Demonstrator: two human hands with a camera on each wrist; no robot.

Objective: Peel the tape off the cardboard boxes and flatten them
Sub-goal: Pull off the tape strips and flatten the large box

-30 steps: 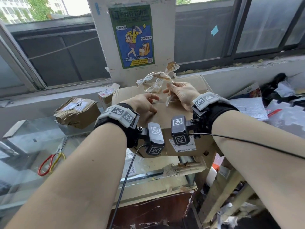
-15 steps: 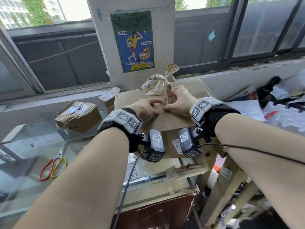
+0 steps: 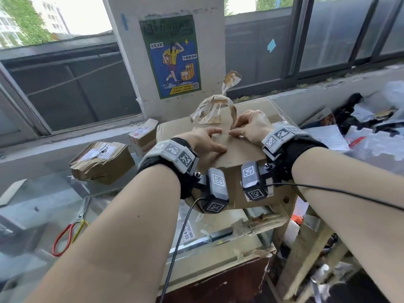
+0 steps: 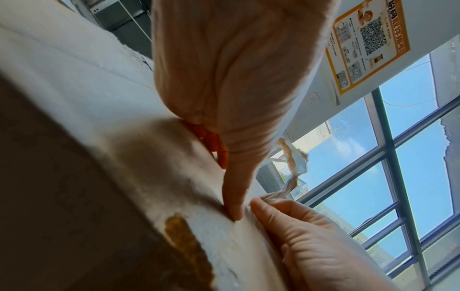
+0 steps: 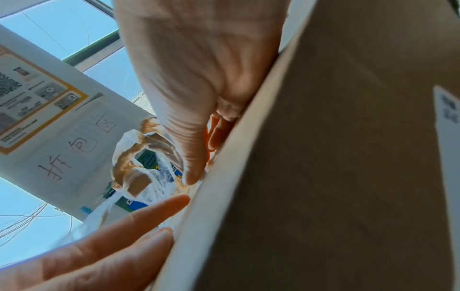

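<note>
A large brown cardboard box stands in front of me on the counter. My left hand rests on its top, fingers fairly straight and pressing the cardboard down. Right beside it, my right hand pinches a strip of clear tape low at the box top. The peeled tape rises from that pinch in a crumpled loop with brown paper bits stuck to it. In the left wrist view my left thumb presses the box next to the pinching right hand. The right wrist view shows the tape beyond my right thumb.
A crushed cardboard box and a small labelled box lie to the left by the window ledge. Red-and-yellow-handled scissors lie on the glass counter. Paper and plastic waste is heaped at the right. A wooden frame stands below the box.
My right hand, which held the tape raised above the box, has come down to the box top beside my left fingers. The tape loop now stands upright behind both hands.
</note>
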